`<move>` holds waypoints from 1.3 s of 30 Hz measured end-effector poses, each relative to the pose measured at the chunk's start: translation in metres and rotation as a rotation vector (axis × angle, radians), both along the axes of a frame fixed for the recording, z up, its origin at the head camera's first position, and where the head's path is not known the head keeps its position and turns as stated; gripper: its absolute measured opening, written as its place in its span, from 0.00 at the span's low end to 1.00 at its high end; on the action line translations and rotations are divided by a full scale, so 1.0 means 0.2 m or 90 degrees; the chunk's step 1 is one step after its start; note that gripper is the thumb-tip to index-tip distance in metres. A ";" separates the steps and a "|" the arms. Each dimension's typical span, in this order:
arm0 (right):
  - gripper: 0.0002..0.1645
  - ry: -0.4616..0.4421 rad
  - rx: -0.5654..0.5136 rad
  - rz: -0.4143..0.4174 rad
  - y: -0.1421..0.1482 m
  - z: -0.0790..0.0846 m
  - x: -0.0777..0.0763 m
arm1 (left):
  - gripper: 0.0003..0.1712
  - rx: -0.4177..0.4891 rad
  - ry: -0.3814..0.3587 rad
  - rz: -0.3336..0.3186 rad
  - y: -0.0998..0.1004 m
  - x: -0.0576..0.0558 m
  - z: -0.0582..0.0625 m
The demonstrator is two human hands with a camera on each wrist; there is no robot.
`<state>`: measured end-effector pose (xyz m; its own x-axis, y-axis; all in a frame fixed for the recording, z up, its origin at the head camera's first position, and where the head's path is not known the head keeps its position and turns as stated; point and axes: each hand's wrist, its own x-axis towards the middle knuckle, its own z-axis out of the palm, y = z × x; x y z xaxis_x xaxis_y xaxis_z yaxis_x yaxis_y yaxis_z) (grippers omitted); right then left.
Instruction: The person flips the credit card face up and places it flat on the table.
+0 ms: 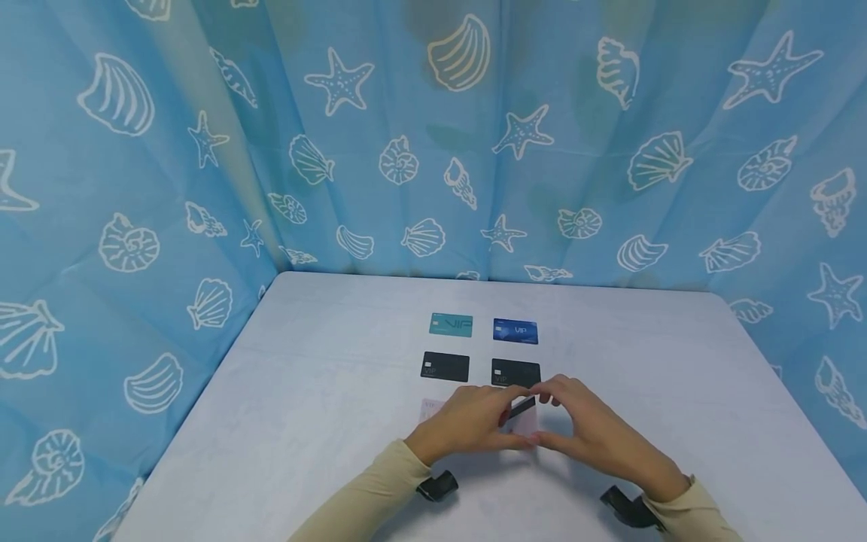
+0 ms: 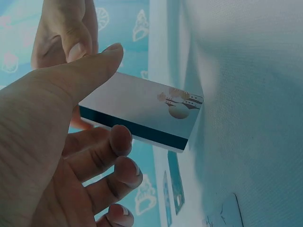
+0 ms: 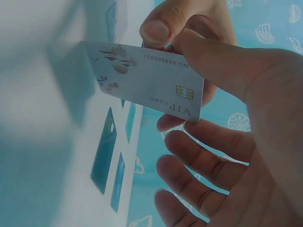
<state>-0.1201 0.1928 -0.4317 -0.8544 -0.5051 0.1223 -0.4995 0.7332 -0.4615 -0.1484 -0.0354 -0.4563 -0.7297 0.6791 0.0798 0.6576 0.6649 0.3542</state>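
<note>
A white VIP card (image 3: pixel 142 78) stands on edge between both hands, one short end close over the tabletop. Its printed face with a gold chip and flower pattern shows in the right wrist view; the left wrist view shows its back with a dark stripe. My left hand (image 1: pixel 470 418) pinches it between thumb and fingertips at its long edges. From the other side, my right hand (image 1: pixel 589 425) pinches the same card, the two thumbs meeting. A pale pink card (image 1: pixel 430 409) lies partly hidden behind the left hand.
Beyond the hands, a teal card (image 1: pixel 451 325) and a blue card (image 1: pixel 515 331) lie in the far row. Nearer are a left black card (image 1: pixel 445 366) and a right black card (image 1: pixel 515 372). A blue shell-patterned curtain (image 1: pixel 379 188) surrounds the white table (image 1: pixel 305 361).
</note>
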 end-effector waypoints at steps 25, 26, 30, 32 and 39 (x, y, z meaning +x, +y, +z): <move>0.50 -0.049 0.003 0.038 -0.02 0.05 -0.09 | 0.37 0.027 -0.024 0.021 -0.02 -0.03 0.00; 0.50 -0.055 0.001 0.035 -0.01 0.04 -0.10 | 0.37 0.031 -0.027 0.024 -0.02 -0.03 0.01; 0.52 -0.076 -0.008 0.041 -0.01 -0.01 -0.12 | 0.38 0.050 -0.035 0.026 -0.03 -0.02 0.04; 0.55 -0.089 -0.006 0.038 -0.02 -0.04 -0.13 | 0.39 0.055 -0.038 0.024 -0.04 -0.02 0.05; 0.52 -0.084 -0.014 0.021 -0.05 -0.12 -0.14 | 0.41 0.064 -0.036 0.023 -0.03 -0.03 0.03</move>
